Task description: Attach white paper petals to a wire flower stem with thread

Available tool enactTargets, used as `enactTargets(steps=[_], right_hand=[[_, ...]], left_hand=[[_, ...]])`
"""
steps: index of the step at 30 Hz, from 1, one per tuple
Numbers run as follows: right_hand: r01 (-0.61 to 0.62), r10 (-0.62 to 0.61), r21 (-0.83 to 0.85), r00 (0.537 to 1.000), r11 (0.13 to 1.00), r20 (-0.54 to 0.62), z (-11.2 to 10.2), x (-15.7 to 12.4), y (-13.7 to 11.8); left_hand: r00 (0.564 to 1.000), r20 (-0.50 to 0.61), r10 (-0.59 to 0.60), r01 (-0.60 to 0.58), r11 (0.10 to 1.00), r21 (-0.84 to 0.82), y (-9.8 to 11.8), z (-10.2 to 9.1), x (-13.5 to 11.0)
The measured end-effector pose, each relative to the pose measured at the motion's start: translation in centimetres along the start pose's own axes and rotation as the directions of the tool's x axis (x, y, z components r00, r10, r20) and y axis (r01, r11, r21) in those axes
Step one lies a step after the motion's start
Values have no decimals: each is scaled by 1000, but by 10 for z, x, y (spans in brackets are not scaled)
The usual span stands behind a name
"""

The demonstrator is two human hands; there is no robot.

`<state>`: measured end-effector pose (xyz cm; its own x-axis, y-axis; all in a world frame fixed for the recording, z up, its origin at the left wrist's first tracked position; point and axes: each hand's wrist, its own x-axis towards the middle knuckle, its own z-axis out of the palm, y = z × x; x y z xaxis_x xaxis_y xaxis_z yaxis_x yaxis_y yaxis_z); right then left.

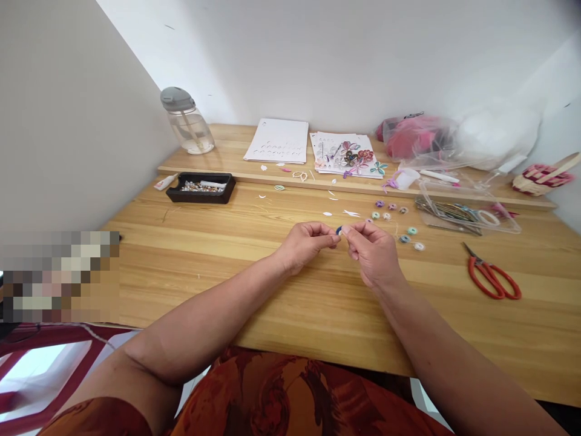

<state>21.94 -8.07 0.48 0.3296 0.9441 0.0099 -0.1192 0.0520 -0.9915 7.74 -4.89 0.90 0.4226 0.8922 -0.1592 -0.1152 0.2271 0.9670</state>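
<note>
Above the middle of the table, my left hand [309, 243] and my right hand [374, 249] meet fingertip to fingertip. Between them is a small dark blue thread bobbin [339, 230] with a pale centre, partly covered by the fingers. Both hands are closed in a pinch on it, thumb against forefinger. Just beyond and right of my right hand lie several small thread bobbins, among them a purple one [380, 204], a green one [412, 231], a blue one [404, 239] and a white one [419, 246]. White paper scraps [351, 213] lie behind my fingers.
Red-handled scissors [492, 278] lie at right, below a clear plastic box [499, 221] of tools. A black tray [200, 188] of beads sits at left. Along the raised back shelf stand a water bottle [188, 124], paper sheets [278, 140], wire flowers [350, 156] and a small basket [542, 180].
</note>
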Motion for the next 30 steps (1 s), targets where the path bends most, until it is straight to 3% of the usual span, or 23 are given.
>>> enactTargets(steps=[5, 12, 22, 30], right_hand=[[-131, 125, 91, 990, 987, 70, -1, 0, -1], [-190, 182, 76, 978, 979, 102, -9, 4, -9], [-50, 50, 26, 999, 998, -10, -6, 5, 2], [-43, 43, -1, 999, 999, 12, -1, 2, 9]], left_hand=[[1000, 0, -6, 6, 999, -34, -2, 1, 1], [998, -60, 20, -20, 1000, -2, -1, -2, 4], [993, 10, 121, -121, 977, 175, -8, -3, 4], [990, -39, 136, -130, 982, 134, -8, -1, 5]])
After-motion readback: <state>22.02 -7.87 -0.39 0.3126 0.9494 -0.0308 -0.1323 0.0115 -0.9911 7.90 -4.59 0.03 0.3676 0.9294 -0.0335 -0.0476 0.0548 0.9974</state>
